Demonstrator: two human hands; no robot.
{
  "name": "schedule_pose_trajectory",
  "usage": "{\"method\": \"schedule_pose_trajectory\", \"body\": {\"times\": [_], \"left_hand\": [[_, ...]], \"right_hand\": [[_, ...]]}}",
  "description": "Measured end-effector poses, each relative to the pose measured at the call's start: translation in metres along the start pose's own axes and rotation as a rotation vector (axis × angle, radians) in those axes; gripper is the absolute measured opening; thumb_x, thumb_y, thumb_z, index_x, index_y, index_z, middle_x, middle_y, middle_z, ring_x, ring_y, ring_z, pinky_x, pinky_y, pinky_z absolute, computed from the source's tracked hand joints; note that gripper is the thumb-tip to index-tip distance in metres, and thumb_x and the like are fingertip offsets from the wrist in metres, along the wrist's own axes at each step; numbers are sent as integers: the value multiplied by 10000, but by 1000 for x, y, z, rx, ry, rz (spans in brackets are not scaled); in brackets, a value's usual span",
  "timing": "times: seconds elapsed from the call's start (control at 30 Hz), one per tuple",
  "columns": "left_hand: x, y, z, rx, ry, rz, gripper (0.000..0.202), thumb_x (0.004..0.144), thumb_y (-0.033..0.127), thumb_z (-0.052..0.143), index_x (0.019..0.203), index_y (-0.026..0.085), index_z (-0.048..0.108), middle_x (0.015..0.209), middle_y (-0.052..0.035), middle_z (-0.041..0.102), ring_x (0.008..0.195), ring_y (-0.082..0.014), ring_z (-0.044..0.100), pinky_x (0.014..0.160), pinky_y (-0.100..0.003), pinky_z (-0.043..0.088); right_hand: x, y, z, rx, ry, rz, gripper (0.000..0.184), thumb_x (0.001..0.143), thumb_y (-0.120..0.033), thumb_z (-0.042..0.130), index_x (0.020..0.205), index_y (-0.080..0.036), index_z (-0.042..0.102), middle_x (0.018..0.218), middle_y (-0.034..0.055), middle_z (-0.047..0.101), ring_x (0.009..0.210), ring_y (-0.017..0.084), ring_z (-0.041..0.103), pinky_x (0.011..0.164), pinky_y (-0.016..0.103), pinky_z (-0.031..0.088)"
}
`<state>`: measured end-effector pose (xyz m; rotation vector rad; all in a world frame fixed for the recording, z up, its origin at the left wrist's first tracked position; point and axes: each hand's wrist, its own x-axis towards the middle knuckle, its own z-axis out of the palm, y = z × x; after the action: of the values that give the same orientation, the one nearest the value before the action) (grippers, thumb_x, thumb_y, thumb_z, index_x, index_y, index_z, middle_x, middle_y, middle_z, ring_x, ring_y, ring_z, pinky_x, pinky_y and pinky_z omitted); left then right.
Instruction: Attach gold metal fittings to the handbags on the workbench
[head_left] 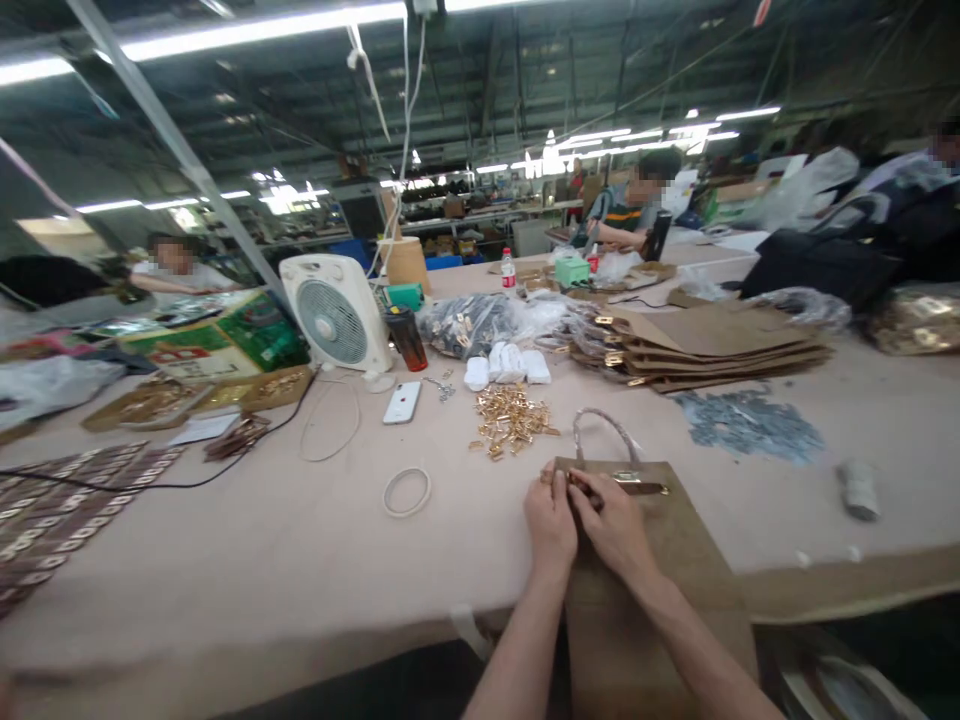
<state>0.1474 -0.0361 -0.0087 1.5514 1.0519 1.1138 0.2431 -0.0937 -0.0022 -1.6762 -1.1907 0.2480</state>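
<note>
A flat brown bag panel [679, 545] lies at the table's front edge and hangs down over it. From its top edge rises a curved handle [604, 415] with a wrapped look. A dark strap [643, 488] with gold-coloured metal fittings runs across the panel near the top. My left hand [551, 520] is closed at the panel's upper left corner, its fingertips pinched on a small piece they mostly hide. Right beside it, my right hand [613, 525] pinches the strap's left part, fingertips almost touching the left ones. Beyond both hands lies a pile of small gold-coloured metal fittings [510, 420].
A tape roll [407, 492], a phone [403, 402] and a box fan [335, 312] stand or lie to the left. Stacked brown panels [712, 340] and grey scraps [750, 425] are to the right. A co-worker [626, 215] sits across the table.
</note>
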Motion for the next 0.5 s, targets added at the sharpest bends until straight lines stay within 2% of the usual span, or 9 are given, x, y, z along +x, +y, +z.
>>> {"method": "schedule_pose_trajectory", "body": {"times": [0.07,0.17,0.27,0.37,0.5], "left_hand": [[-1,0,2,110,41,21,433,1060,333,419,1355,141,672,1337,-170,708,1256,-279,646,1135,-468,476],[-4,1,5,217,82,77,437,1070,290,392,1412,137,617,1381,-168,674,1300,-264,598,1153,-455,457],[-5,5,7,305,72,145,380,1054,250,433,1351,159,652,1391,-150,660,1314,-258,565,1167,-448,443],[-2,9,10,408,17,188,353,1012,190,499,1324,207,665,1290,-125,705,1224,-270,603,1142,-455,455],[3,7,13,392,31,99,397,984,165,499,1344,215,658,1282,-151,698,1210,-301,607,1071,-444,499]], "right_hand": [[2,2,-3,94,-35,67,381,948,-482,620,1187,-219,758,1019,97,752,862,241,692,807,372,568],[7,-4,-5,259,52,157,446,966,-528,601,1233,-189,714,753,29,668,626,182,595,605,304,506],[21,-25,-1,358,102,81,412,984,-530,581,1160,-183,715,655,-7,580,579,166,539,576,295,472],[46,-55,9,349,-36,-59,359,983,-499,595,1108,-195,741,753,31,656,686,181,603,664,305,517],[84,-79,37,213,-323,-188,267,951,-384,638,1111,-214,767,1007,69,758,899,205,678,809,321,547]]}}
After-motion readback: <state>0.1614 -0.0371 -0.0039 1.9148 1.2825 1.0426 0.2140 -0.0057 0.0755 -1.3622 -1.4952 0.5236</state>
